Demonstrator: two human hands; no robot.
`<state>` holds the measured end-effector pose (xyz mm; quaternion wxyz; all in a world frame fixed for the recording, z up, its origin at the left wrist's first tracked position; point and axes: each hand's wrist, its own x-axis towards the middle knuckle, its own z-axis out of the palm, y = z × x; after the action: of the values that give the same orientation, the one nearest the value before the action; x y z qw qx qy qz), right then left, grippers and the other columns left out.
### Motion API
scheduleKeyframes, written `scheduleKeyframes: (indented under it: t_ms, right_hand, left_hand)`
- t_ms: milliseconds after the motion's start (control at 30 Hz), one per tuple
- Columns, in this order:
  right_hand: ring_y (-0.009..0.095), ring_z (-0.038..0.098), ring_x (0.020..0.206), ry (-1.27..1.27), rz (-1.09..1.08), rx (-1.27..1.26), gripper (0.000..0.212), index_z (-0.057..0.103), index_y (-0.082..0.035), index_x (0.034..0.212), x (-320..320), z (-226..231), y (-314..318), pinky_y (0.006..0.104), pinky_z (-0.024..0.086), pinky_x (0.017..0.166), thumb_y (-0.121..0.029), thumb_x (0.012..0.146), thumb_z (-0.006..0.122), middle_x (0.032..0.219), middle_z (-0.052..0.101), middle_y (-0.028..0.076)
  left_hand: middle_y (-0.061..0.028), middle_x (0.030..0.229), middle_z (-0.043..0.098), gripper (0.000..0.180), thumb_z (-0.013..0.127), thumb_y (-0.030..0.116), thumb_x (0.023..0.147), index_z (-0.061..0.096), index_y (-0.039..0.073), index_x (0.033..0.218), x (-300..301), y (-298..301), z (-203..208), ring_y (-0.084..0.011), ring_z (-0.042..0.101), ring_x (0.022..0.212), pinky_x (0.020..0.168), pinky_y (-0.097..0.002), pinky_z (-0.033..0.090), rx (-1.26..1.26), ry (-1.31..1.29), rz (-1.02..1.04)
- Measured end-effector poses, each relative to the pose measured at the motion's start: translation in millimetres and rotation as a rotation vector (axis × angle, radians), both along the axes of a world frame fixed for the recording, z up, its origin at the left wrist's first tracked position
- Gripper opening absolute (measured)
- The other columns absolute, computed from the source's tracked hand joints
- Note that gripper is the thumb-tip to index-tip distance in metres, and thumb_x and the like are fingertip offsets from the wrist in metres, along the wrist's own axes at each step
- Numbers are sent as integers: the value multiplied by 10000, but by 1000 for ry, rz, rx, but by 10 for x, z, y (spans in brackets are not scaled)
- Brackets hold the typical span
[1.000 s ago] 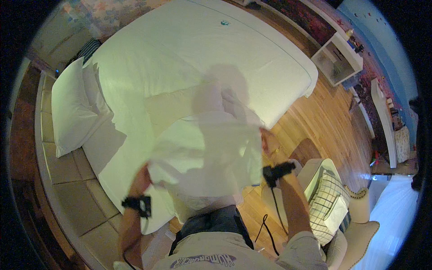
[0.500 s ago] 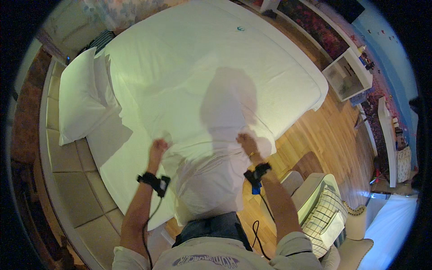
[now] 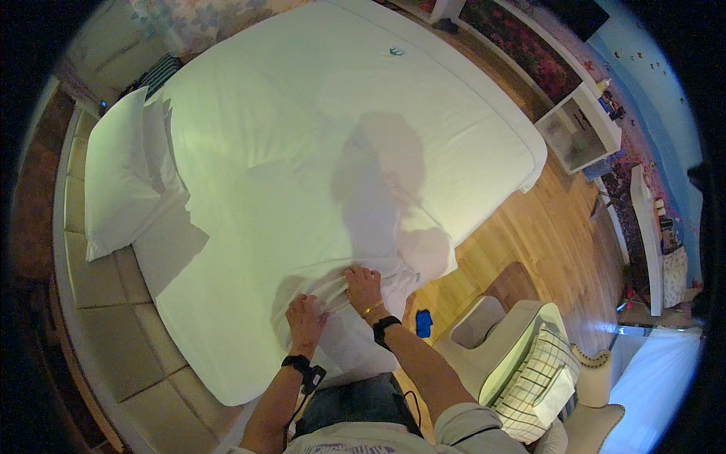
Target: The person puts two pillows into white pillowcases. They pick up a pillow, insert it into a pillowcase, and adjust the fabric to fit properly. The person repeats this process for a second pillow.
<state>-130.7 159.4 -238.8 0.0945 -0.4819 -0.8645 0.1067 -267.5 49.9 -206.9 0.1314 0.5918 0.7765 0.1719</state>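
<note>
Both of your hands lie flat on the white sheet (image 3: 302,174), palms down and fingers spread, so they press it and do not close around it. Your left hand (image 3: 305,321) rests near the bed's edge closest to you, and your right hand (image 3: 363,287) sits just beside it, a little further up. The cloth is wrinkled where your hands touch it. The sheet covers the big bed and hangs over the near edge. Two white pillows (image 3: 121,174) lie at the left end of the bed. On the wooden floor (image 3: 544,234) by your right arm is a small blue thing (image 3: 423,323), next to a pale armchair (image 3: 499,348) with a checked cushion (image 3: 533,382).
</note>
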Motion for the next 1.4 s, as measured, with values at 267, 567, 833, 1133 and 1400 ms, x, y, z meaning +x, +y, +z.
scheduleKeyframes:
  t_ms: [267, 567, 833, 1133, 1400]
  right_hand:
    - [211, 487, 873, 181, -169, -2, 265, 506, -118, 858, 270, 33, 590, 387, 341, 731, -65, 607, 572, 875, 502, 50]
    - [233, 491, 820, 229, -433, -71, 221, 464, -98, 809, 1145, 29, 815, 359, 345, 676, 4, 624, 530, 822, 515, 46]
    - [228, 546, 787, -24, -59, -261, 261, 487, -112, 883, 1184, 341, 298, 407, 315, 690, -212, 650, 550, 813, 568, 57]
    - [346, 509, 963, 84, -552, -589, 329, 488, 12, 1016, 1179, -125, 1098, 388, 388, 849, -195, 763, 448, 1003, 545, 226]
    - [307, 515, 925, 553, -561, 157, 322, 500, 40, 1036, 140, 840, 3257, 336, 377, 886, -72, 743, 424, 960, 567, 201]
  left_hand:
    - [-122, 753, 500, 155, 491, 78, 775, 456, 28, 917, -74, 376, 532, -233, 494, 669, 612, -313, 410, 157, -535, 211]
    - [-123, 770, 562, 194, 570, 42, 713, 484, 38, 887, -606, -79, 701, -285, 570, 727, 652, -360, 459, -80, -225, 50]
    - [-116, 861, 569, 213, 489, 173, 801, 488, 29, 957, -1409, -585, -247, -234, 552, 691, 580, -324, 427, -407, -657, 848]
    - [-14, 681, 571, 350, 426, 402, 815, 560, 78, 811, -2124, 290, -80, -82, 510, 542, 448, -194, 358, -631, -1060, 198]
    - [-142, 1110, 486, 331, 497, 122, 819, 446, -50, 1097, -2751, 2698, 1086, -224, 478, 1017, 856, -378, 435, 37, -1625, -149]
